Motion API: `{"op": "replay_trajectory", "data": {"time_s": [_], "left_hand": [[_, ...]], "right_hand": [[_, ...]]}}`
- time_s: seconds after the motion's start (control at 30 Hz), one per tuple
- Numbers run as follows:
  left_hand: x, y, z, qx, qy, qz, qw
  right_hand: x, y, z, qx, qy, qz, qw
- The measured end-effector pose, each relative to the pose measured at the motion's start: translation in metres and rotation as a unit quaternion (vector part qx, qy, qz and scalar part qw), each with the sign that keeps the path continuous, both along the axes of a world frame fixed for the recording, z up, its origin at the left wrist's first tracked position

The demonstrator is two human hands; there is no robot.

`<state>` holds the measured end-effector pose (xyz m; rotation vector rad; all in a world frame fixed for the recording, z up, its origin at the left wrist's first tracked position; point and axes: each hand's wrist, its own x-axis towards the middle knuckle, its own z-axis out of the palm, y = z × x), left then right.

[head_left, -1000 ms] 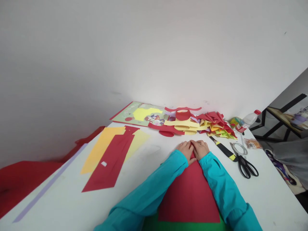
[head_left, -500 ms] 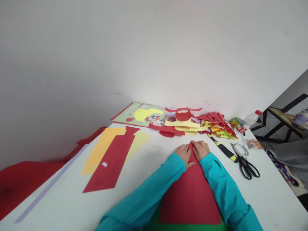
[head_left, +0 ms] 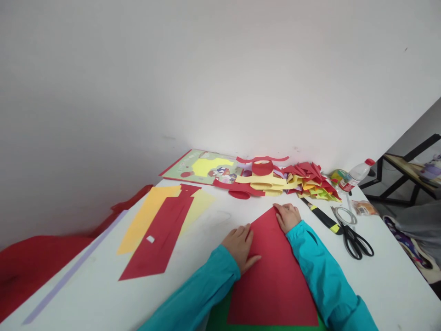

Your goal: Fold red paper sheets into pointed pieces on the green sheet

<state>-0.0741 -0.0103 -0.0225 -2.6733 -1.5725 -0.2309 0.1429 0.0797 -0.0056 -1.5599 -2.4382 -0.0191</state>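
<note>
A large red paper sheet (head_left: 272,280) lies in front of me, its far end narrowing to a corner, over a green sheet (head_left: 220,312). My left hand (head_left: 238,248) rests on its left edge, thumb spread away from the fingers over the red surface. At the far corner, my right hand (head_left: 287,216) has its fingers closed on the paper's tip. Both wrists come out of teal sleeves. Right of my right hand lie a utility knife (head_left: 320,215) and black-handled scissors (head_left: 354,239).
Left on the white table (head_left: 89,294), a cut red paper piece (head_left: 161,234) overlaps orange paper (head_left: 144,216). By the wall are a picture book (head_left: 186,165), curled paper strips (head_left: 262,168) and folded paper pieces (head_left: 306,177). A bottle (head_left: 356,174) stands right, beside a tape roll (head_left: 345,215).
My left hand has moved from the far corner back toward me and to the left, along the paper's left edge. The right hand stays at the corner.
</note>
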Motion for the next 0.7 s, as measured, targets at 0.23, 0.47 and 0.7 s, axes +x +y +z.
{"op": "replay_trajectory", "data": {"time_s": [0.23,0.47,0.7], "left_hand": [[-0.016,-0.006,0.015,-0.007,-0.011,-0.008,1.000],[0.009,0.032,0.040,-0.034,-0.003,-0.033,0.999],[0.060,0.060,0.021,-0.054,-0.029,-0.093,0.994]], "right_hand": [[0.000,-0.001,0.002,-0.002,0.003,0.000,1.000],[0.001,0.000,0.001,-0.006,0.006,0.006,1.000],[0.005,0.003,-0.004,-0.015,0.007,0.014,1.000]]}}
